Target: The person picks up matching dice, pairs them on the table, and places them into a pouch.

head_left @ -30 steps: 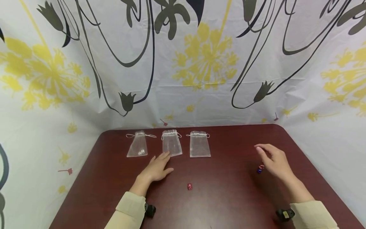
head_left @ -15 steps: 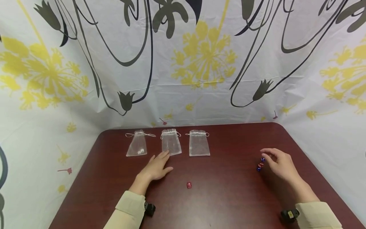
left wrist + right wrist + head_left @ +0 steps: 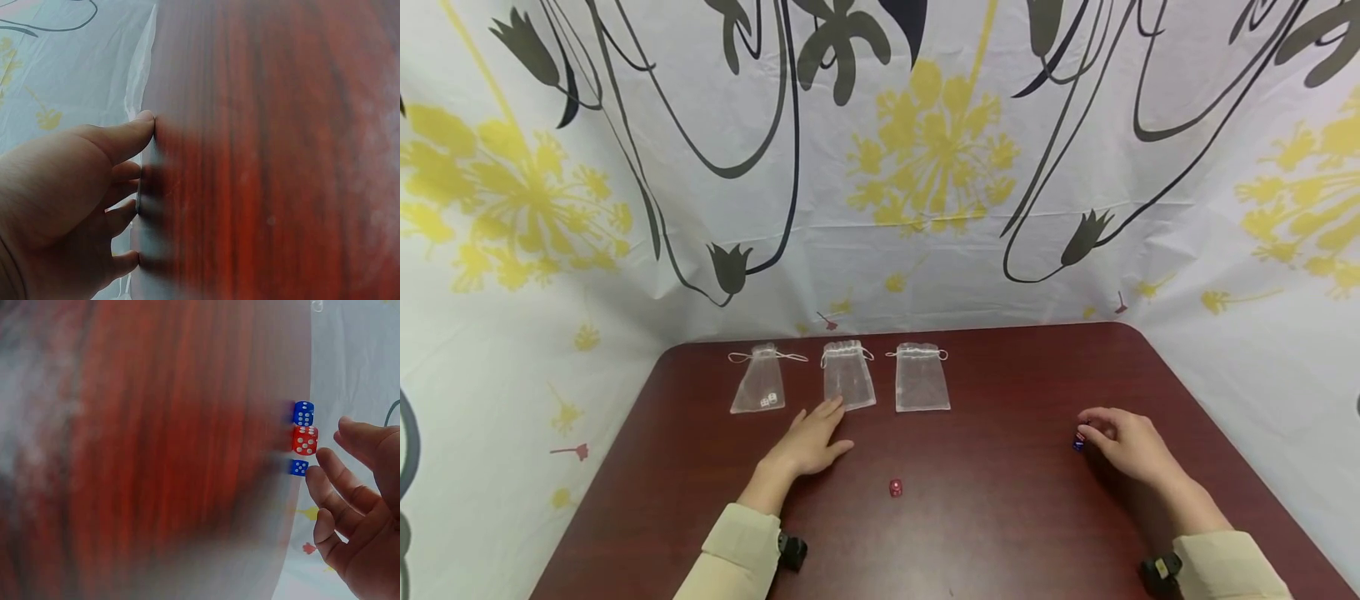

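My left hand [image 3: 808,437] lies with its fingers spread on the table, fingertips at the lower edge of the middle mesh drawstring bag [image 3: 847,377]. In the left wrist view, the left fingers [image 3: 128,134] rest against the tabletop. My right hand [image 3: 1131,446] is at the right side, thumb and forefinger bent and apart over a short row of dice. The right wrist view shows a red die [image 3: 305,441] between a blue die [image 3: 304,413] and another blue die [image 3: 299,467], right beside the fingertips. In the head view the hand partly hides this row.
A lone red die [image 3: 896,487] sits near the table's middle. The left mesh bag [image 3: 758,383] has white dice [image 3: 768,399] in it; a flat mesh bag [image 3: 922,383] lies to the right of the middle one. A patterned curtain [image 3: 940,275] hangs behind the dark red table [image 3: 1000,500].
My right hand has shifted slightly right, then come down closer around the row of dice, covering the far blue die that showed half a second ago. My left hand has stayed put.
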### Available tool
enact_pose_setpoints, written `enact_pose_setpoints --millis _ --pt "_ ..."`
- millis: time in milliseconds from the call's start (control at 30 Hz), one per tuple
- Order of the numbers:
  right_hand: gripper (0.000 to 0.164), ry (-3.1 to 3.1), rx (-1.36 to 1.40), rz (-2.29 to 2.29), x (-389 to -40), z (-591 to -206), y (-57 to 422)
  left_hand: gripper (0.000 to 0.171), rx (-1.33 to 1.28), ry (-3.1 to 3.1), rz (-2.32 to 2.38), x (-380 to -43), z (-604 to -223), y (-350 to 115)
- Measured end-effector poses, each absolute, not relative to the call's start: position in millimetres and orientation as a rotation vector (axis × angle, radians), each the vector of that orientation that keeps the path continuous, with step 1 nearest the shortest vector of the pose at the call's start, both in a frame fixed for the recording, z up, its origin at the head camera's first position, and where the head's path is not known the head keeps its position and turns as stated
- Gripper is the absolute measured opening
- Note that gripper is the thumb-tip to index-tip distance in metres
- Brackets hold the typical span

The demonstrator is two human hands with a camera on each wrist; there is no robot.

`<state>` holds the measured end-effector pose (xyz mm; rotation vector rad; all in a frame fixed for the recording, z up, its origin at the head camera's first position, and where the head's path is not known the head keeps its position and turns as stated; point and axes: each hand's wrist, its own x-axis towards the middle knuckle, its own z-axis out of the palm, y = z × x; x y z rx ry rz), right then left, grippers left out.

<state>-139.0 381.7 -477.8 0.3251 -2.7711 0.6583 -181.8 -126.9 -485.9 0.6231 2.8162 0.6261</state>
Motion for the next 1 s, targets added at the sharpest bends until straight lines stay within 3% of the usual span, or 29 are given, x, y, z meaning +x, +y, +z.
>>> enact_pose_setpoints --millis 433,1000 --pt "0.020 -2.880 0.222 0.633 -138.1 -478.9 387.3 0.066 0.627 2.806 0.637 -181.4 -486.1 -127.5" --pt "0.021 -2.991 0.287 0.655 -138.2 -482.7 388.9 0.067 0.627 2.806 0.629 -182.0 -487.3 -129.1"
